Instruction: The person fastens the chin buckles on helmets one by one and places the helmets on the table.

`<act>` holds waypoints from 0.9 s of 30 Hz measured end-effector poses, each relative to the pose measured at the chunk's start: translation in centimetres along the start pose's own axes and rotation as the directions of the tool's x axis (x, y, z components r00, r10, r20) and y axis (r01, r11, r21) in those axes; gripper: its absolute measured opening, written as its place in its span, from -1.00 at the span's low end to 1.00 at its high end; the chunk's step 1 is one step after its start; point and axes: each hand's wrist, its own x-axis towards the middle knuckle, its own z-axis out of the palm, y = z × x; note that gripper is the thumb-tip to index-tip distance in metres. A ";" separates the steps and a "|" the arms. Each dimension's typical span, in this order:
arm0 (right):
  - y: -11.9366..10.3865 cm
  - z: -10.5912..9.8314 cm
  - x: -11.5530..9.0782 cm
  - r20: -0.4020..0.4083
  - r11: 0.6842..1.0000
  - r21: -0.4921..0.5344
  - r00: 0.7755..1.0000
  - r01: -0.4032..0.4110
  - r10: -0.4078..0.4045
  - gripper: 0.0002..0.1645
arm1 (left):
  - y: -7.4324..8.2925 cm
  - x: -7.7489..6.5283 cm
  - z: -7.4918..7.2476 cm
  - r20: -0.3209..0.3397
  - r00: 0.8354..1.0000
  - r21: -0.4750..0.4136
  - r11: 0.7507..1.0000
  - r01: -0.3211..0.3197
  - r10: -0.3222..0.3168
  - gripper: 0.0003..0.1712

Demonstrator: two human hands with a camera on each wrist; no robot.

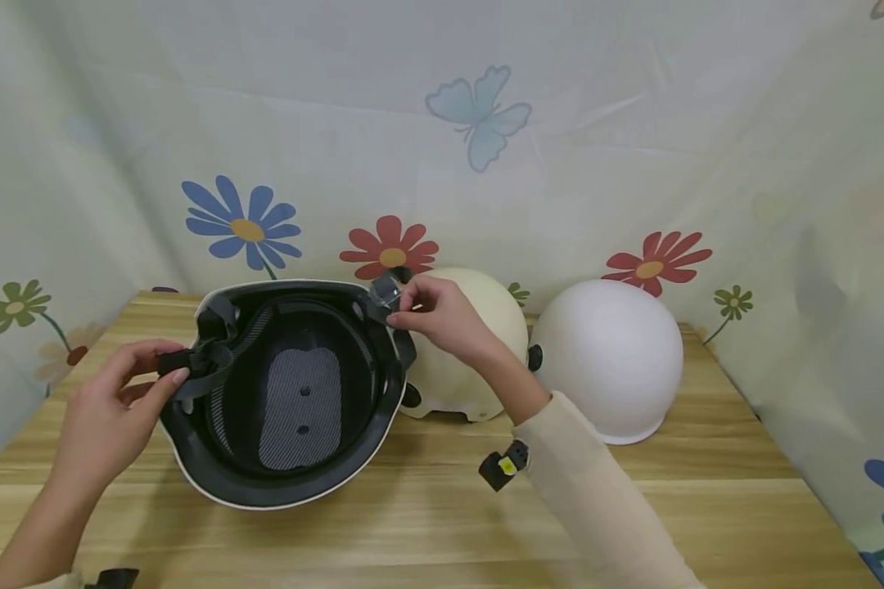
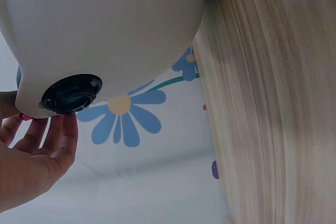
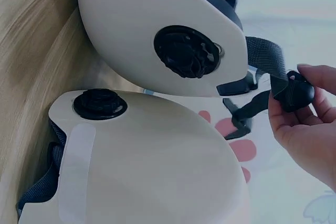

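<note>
An upturned helmet (image 1: pixel 302 488) lies on the table with its black padded inside (image 1: pixel 302 409) facing up. At its left rim my left hand (image 1: pixel 106 425) pinches a black buckle piece (image 1: pixel 175 362) on a strap between thumb and fingers. My right hand (image 1: pixel 449 319) pinches the black plastic buckle end (image 3: pixel 296 94) of the other strap (image 3: pixel 265 56), above the helmet's right rim. A round black knob (image 3: pixel 186 51) sits on the shell's side in the right wrist view; another knob (image 2: pixel 72 94) shows in the left wrist view, where the helmet hides the left buckle.
A cream helmet (image 1: pixel 471 352) stands dome up close to the right of the upturned one. Farther right is a white helmet (image 1: pixel 610 360), also dome up. All three are on the wooden table (image 1: pixel 412 532). A flower-printed curtain (image 1: pixel 560 196) hangs behind and at the sides.
</note>
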 end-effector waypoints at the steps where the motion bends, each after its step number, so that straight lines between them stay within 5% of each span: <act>1: 0.0 -0.1 -0.1 -0.003 1.000 0.021 1.000 0.000 0.000 -0.84 | 0.0 0.0 0.0 0.000 1.000 0.001 1.000 0.000 0.000 -0.67; 8: -0.2 -0.8 -1.1 -0.016 0.971 0.238 0.999 -0.029 0.034 -0.65 | 0.0 -0.2 0.0 0.005 1.000 0.002 1.000 -0.003 0.003 -0.67; 14: 0.2 -1.7 -1.8 0.015 0.965 0.261 1.000 -0.013 0.009 -0.43 | -0.2 -0.1 -0.1 0.012 1.000 0.016 1.000 0.004 -0.004 -0.67; 27: 0.5 -2.5 -2.6 -0.066 0.959 0.279 0.998 0.039 -0.021 -0.70 | -0.5 0.0 0.1 0.036 0.999 0.042 0.999 0.014 -0.015 -0.68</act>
